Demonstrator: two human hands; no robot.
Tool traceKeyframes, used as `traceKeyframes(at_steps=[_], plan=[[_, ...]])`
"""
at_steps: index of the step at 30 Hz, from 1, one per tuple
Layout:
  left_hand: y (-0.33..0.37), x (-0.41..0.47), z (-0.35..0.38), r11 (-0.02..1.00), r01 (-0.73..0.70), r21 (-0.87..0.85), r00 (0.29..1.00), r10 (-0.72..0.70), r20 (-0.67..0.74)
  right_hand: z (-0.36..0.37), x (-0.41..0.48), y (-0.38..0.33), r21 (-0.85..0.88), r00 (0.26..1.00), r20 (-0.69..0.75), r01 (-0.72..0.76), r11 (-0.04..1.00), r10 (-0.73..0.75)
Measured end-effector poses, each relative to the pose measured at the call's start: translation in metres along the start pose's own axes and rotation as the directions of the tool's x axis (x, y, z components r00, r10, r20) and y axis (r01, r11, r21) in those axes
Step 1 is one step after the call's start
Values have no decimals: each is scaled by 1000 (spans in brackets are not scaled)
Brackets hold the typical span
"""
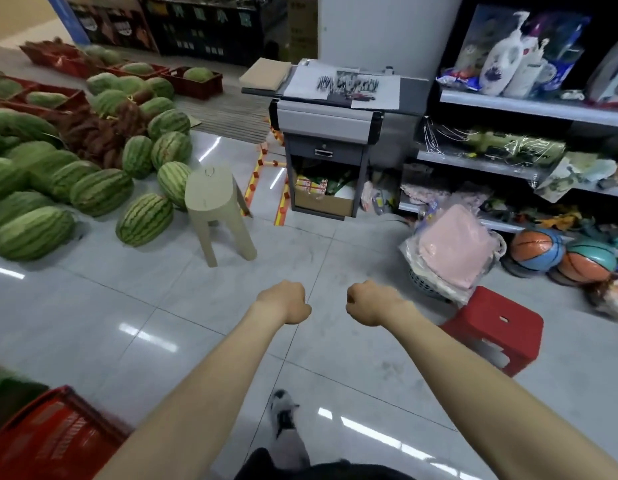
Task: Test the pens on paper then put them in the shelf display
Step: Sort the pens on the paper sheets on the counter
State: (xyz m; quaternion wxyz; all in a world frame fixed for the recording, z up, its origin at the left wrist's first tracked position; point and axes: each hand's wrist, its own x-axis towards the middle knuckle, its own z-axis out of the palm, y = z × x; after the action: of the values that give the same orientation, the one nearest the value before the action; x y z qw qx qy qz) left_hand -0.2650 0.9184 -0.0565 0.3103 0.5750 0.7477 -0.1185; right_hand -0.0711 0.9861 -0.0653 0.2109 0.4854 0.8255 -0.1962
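Several dark pens [349,84] lie in rows on white paper [302,86] on top of a grey counter [326,124] at the far middle of the view. My left hand [283,301] and my right hand [370,303] are both stretched out in front of me over the tiled floor, well short of the counter. Each hand has its fingers curled into a fist and holds nothing. The shelf unit [529,105] stands to the right of the counter, full of bottles and packaged goods.
A beige stool [216,206] stands on the floor left of the counter, and a red stool [498,327] sits near my right arm. Watermelons [93,188] cover the floor at left. A red basket [48,441] is at lower left. Basketballs [536,249] and a basket of pink bags [449,251] lie at right.
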Motion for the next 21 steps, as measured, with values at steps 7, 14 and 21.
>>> traceKeyframes(at_steps=[7, 14, 21], plan=[[-44, 116, -72, 1000, 10, 11, 1000, -10, -18, -63, 123, -20, -10, 1000, 8, -25, 1000, 25], [-79, 218, -149, 999, -8, 42, 1000, 8, 23, -136, 229, -38, 16, 999, -11, -48, 999, 48], [-82, 314, -215, 998, -33, 51, 999, 34, -31, -189, 316, -11, 34, 998, -10, -64, 997, 64]])
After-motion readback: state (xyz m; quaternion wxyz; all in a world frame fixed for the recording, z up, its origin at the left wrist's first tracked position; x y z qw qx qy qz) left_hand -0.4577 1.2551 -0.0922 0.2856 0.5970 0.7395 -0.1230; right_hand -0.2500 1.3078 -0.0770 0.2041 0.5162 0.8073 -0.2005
